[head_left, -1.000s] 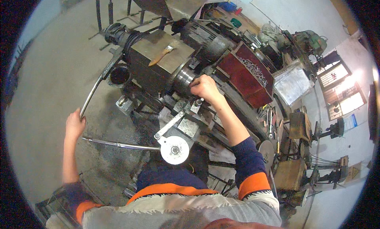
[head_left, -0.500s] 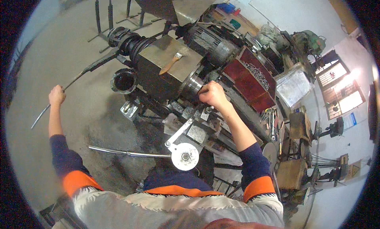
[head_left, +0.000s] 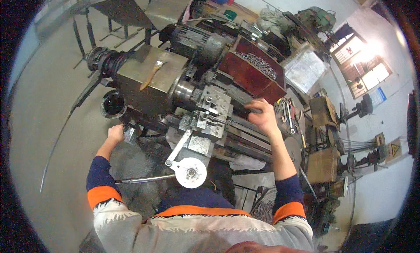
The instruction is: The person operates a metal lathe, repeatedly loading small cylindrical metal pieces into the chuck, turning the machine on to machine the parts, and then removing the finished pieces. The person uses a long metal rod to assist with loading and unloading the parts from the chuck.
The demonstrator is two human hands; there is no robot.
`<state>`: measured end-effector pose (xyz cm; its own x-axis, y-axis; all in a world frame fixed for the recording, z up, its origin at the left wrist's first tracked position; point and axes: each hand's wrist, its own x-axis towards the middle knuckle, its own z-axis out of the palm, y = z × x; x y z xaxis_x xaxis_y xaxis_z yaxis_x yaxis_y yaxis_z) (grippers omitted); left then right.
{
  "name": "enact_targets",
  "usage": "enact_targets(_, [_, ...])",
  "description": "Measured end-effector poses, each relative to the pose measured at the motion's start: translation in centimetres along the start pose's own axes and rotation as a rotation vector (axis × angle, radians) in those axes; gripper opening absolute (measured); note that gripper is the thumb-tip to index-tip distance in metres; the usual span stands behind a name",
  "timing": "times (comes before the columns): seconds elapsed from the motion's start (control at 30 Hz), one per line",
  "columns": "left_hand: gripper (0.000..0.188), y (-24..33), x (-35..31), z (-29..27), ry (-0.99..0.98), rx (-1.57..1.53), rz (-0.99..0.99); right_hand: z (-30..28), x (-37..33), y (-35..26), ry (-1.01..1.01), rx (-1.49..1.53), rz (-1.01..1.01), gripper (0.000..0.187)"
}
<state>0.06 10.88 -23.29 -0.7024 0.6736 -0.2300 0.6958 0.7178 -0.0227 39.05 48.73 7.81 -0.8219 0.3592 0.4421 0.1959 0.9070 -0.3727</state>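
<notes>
My left hand (head_left: 116, 132) is closed at a small metal tray (head_left: 131, 134) below the lathe's headstock; its fingertips and anything in them are hidden. My right hand (head_left: 262, 116) hovers over the lathe bed, to the right of the tool post (head_left: 213, 108). Its fingers are bent, with a gap between forefinger and thumb, and I see nothing held. The shiny round spindle nose (head_left: 183, 94) sticks out of the headstock (head_left: 146, 73). A long bent lever (head_left: 65, 124) hangs free on the left. In front of me is a white handwheel disc (head_left: 191, 173) with a crank arm.
A paintbrush (head_left: 152, 75) lies on the headstock. Behind the bed stands a red bin (head_left: 249, 75) of small metal parts, with a motor (head_left: 201, 42) to its left. Wrenches (head_left: 288, 117) lie to the right. A round black-rimmed opening (head_left: 113, 105) is near my left hand.
My left hand has let go of the long lever and come in to the small tray; the lever has swung toward me. My right hand has left the spindle nose and moved right.
</notes>
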Motion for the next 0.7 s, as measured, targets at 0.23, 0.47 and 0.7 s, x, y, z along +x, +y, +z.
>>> enact_targets(0.23, [0.024,-1.4,-1.8,-4.0,0.014,-0.016,-0.017,-6.1,-14.4,10.4,0.032,-0.054,0.623,0.034])
enact_targets(0.47, [0.035,-5.0,-16.1,-10.1,0.088,-0.384,-0.294,-13.7,-28.5,17.2,-0.016,-0.540,0.970,0.035])
enact_targets(0.7, [0.030,-3.2,-23.7,-6.9,0.242,-1.009,-0.563,-17.4,-44.0,27.1,-0.361,-0.760,1.275,0.037])
